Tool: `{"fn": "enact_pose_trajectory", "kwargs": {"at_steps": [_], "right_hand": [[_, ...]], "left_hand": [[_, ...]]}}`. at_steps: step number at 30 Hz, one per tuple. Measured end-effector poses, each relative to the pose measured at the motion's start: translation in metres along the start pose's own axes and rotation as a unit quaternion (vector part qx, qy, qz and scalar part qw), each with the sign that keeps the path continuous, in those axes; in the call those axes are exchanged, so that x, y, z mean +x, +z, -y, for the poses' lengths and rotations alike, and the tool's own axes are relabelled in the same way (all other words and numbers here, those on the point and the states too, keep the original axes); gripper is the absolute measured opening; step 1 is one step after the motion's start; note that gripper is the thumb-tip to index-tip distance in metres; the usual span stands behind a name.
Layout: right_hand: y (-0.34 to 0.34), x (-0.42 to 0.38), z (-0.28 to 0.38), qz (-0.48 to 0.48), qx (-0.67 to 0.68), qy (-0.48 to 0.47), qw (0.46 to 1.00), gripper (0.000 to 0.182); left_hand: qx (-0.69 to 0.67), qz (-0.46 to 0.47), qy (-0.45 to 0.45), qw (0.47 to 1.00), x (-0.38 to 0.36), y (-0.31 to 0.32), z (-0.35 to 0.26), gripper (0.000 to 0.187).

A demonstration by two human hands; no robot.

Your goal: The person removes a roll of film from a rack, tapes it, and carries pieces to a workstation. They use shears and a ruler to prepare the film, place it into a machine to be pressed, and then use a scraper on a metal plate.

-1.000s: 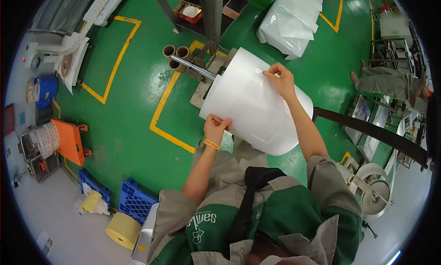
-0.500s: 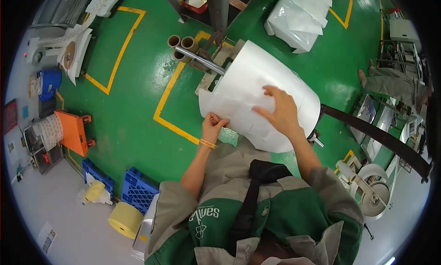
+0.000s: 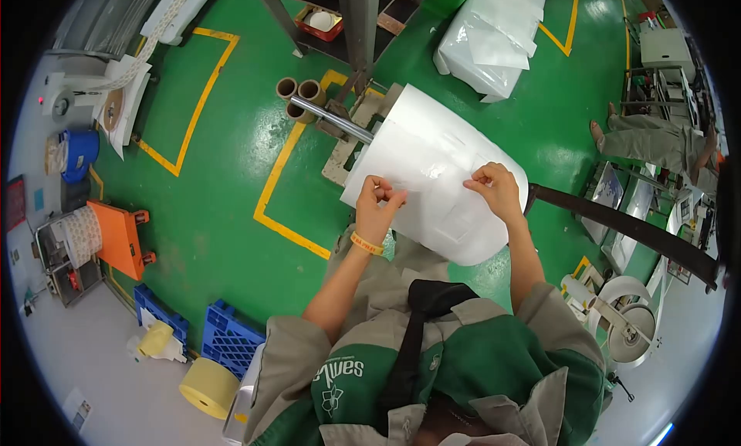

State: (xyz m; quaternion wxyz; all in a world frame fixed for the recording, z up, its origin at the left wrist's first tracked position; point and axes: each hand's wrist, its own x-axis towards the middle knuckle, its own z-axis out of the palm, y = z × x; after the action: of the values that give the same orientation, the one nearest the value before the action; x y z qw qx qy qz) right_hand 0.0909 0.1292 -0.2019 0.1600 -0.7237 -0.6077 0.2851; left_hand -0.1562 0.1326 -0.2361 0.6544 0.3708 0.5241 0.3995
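Observation:
A large white roll (image 3: 432,141) of sheet or film sits on a metal shaft (image 3: 332,120) in front of me. Its loose white sheet (image 3: 463,241) hangs in a rounded flap on my side. My left hand (image 3: 377,210), with a yellow wristband, is closed in a pinch at the sheet near the roll's left end. Towards the right end, my right hand (image 3: 500,191) also pinches the sheet with thumb and fingers. The exact edge between the fingertips is hard to make out against the white.
Cardboard cores (image 3: 299,98) stand beyond the shaft's left end. A dark bar (image 3: 625,226) extends right from the roll. A plastic-wrapped stack (image 3: 494,40) lies behind. Blue pallets (image 3: 230,330) and a yellow roll (image 3: 210,388) are at lower left. Another person's legs (image 3: 648,143) show at right.
My left hand has moved up and right, from the sheet's lower left corner onto the roll. My right hand has gone from spread fingers to a pinch, slightly further right.

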Motion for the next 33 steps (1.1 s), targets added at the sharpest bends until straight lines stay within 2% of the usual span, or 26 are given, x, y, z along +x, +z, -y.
{"fn": "enact_pose_trajectory", "kwargs": {"at_steps": [6, 9, 10, 12, 15, 18, 23, 26, 30, 33], "right_hand": [[0.001, 0.009, -0.025, 0.017, 0.118, 0.096, 0.988, 0.02], [-0.004, 0.014, -0.027, 0.053, 0.118, 0.052, 0.99, 0.021], [-0.011, 0.015, -0.017, 0.069, 0.103, 0.068, 0.99, 0.023], [-0.009, 0.027, -0.018, 0.037, 0.198, 0.134, 0.97, 0.028], [0.005, 0.057, -0.02, -0.019, 0.255, 0.152, 0.955, 0.032], [0.012, 0.084, -0.02, 0.037, 0.186, 0.116, 0.975, 0.033], [0.005, 0.09, -0.007, -0.082, 0.241, 0.071, 0.964, 0.01], [-0.01, 0.077, 0.024, -0.169, 0.142, -0.045, 0.974, 0.01], [-0.004, 0.069, 0.026, -0.25, 0.064, -0.135, 0.957, 0.008], [0.0, 0.064, 0.026, -0.276, 0.035, -0.148, 0.949, 0.01]], "left_hand": [[0.031, -0.014, -0.047, 0.998, 0.001, 0.004, 0.018, 0.027], [0.069, -0.024, -0.043, 0.996, -0.001, 0.008, 0.024, 0.028], [0.067, -0.027, -0.053, 0.996, 0.001, 0.008, 0.027, 0.028], [0.097, -0.036, -0.053, 0.993, -0.001, 0.007, 0.029, 0.028], [0.09, -0.042, -0.053, 0.994, -0.005, 0.004, 0.028, 0.027], [0.075, -0.038, -0.058, 0.995, -0.007, 0.0, 0.035, 0.028], [0.046, -0.049, -0.018, 0.998, -0.014, -0.002, 0.041, 0.027], [-0.001, -0.069, -0.027, 0.997, -0.021, 0.003, 0.037, 0.029], [-0.009, -0.087, -0.019, 0.996, -0.017, 0.004, 0.038, 0.03], [-0.003, -0.095, -0.011, 0.995, -0.019, 0.006, 0.039, 0.029]]}}
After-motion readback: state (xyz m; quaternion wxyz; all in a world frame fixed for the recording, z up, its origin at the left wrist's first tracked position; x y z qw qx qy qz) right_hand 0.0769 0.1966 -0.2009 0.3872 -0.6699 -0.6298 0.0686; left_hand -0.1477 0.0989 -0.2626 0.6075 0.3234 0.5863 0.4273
